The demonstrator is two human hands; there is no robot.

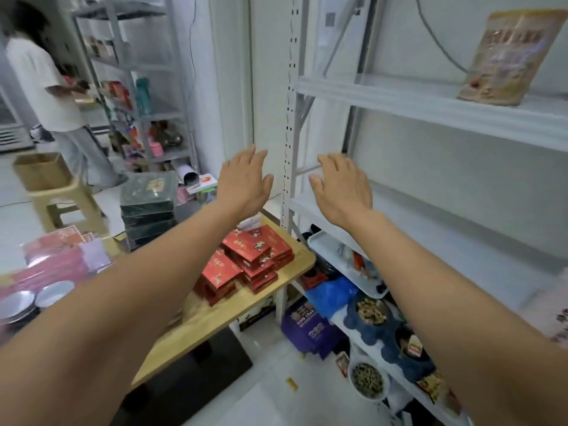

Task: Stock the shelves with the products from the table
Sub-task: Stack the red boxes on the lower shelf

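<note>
1. Both our forearms stretch up mid-frame; left hand [244,179] and right hand [339,187] spread flat, holding nothing.
2. Red boxes [246,265] sit stacked on the table [196,321], lower centre.
3. White shelves [430,103] fill the right, one pouch [504,56] upper right.

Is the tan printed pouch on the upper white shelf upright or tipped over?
Upright. The tan printed pouch stands on its bottom edge on the upper white shelf, top seal uppermost, leaning slightly.

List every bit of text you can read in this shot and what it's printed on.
None reads clearly.
Red boxes: gold characters, blurred.
Purple bag: white lettering, too blurred.
Pouch on the upper shelf: large print, smeared.
Dark green boxes: gold emblem, illegible.
</note>
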